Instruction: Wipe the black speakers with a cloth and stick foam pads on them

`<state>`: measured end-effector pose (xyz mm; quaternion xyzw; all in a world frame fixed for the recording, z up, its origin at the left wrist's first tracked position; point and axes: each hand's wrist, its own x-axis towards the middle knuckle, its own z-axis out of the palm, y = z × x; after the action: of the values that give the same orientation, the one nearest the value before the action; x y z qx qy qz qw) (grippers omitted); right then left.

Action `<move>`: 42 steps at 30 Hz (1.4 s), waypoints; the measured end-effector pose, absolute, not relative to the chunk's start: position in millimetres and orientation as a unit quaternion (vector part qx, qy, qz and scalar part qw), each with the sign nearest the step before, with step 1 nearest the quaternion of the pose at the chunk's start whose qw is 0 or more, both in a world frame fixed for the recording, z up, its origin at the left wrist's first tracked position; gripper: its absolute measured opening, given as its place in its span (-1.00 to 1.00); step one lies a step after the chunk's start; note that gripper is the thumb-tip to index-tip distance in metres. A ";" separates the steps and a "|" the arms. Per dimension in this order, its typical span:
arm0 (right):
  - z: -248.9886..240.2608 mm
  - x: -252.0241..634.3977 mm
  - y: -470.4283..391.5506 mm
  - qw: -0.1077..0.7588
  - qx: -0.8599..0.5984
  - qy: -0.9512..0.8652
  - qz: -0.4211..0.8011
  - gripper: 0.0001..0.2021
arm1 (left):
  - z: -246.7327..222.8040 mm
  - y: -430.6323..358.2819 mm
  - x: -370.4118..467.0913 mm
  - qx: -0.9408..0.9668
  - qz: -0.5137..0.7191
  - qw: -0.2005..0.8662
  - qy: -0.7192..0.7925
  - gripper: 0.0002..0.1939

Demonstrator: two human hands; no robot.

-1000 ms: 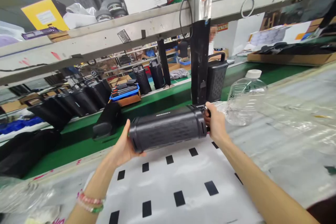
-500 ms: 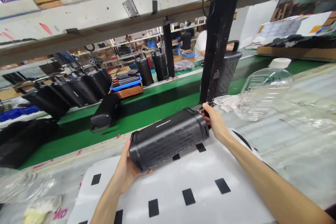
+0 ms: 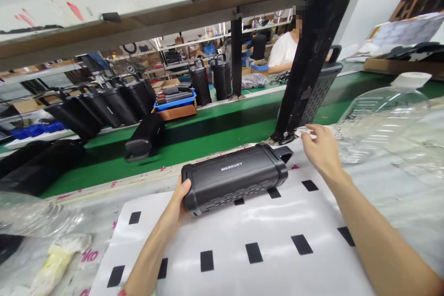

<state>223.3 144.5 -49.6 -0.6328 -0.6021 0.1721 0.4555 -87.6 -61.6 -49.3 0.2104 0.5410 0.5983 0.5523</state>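
A black portable speaker (image 3: 239, 178) marked MERKURY lies on its side on a white sheet (image 3: 229, 231) with black squares. My left hand (image 3: 178, 201) grips its left end, thumb on the upper edge and the fingers hidden behind and below. At the right end sticks out the speaker's handle (image 3: 285, 153). My right hand (image 3: 322, 148) is apart from the speaker, reaching over a crumpled white cloth (image 3: 301, 132) by the black post. Its fingers are bent and spread from the thumb; whether they touch the cloth I cannot tell.
A clear plastic jug (image 3: 385, 111) stands right of my right hand. Behind the bench runs a green conveyor (image 3: 211, 132) with another black speaker (image 3: 145, 136) lying on it. A black post (image 3: 319, 51) rises beyond my hand. Across the conveyor sits a person in white (image 3: 282, 51).
My right hand has let go of the speaker's handle and moved right toward the cloth. My left hand still holds the speaker, which has turned slightly about its length. The view has shifted.
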 end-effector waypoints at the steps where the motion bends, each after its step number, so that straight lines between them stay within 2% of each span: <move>1: -55.9 228.0 149.6 0.428 -0.649 -0.613 0.140 -0.49 | -49.4 -61.4 -87.5 0.209 0.597 0.552 0.543 -0.35; 3: -70.8 233.6 158.1 0.363 -0.677 -0.631 0.104 -0.41 | -49.1 -60.8 -87.0 0.200 0.595 0.550 0.551 -0.35; 8: -93.3 238.6 165.9 0.243 -0.719 -0.650 0.045 -0.42 | -45.4 -59.6 -84.2 0.197 0.593 0.551 0.553 -0.34; 14: -92.7 239.1 168.0 0.204 -0.702 -0.682 -0.005 -0.41 | -43.6 -58.2 -81.9 0.199 0.593 0.559 0.545 -0.37; 19: -92.3 232.4 171.1 0.174 -0.703 -0.689 -0.019 -0.39 | -48.0 -58.6 -84.1 0.210 0.587 0.566 0.540 -0.31; 21: -90.1 230.3 170.4 0.174 -0.705 -0.687 -0.026 -0.37 | -49.4 -59.2 -85.1 0.217 0.587 0.566 0.537 -0.31; 26: -90.5 229.6 170.7 0.192 -0.711 -0.676 -0.017 -0.53 | -49.4 -60.3 -85.3 0.210 0.586 0.566 0.541 -0.36; 31: -96.9 237.1 179.4 0.215 -0.724 -0.656 0.012 -0.52 | -50.4 -60.2 -85.2 0.200 0.587 0.563 0.546 -0.36; 36: -78.7 243.3 174.5 0.253 -0.711 -0.655 0.033 -0.65 | -52.9 -59.7 -86.3 0.201 0.591 0.562 0.543 -0.37; 42: -47.5 238.2 148.8 0.331 -0.700 -0.631 0.046 -0.57 | -57.5 -62.1 -89.9 0.238 0.586 0.567 0.528 -0.24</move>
<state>238.2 148.8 -47.5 -0.6997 -0.6315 0.0462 0.3309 -89.9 -62.1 -57.5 0.2381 0.5276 0.5858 0.5672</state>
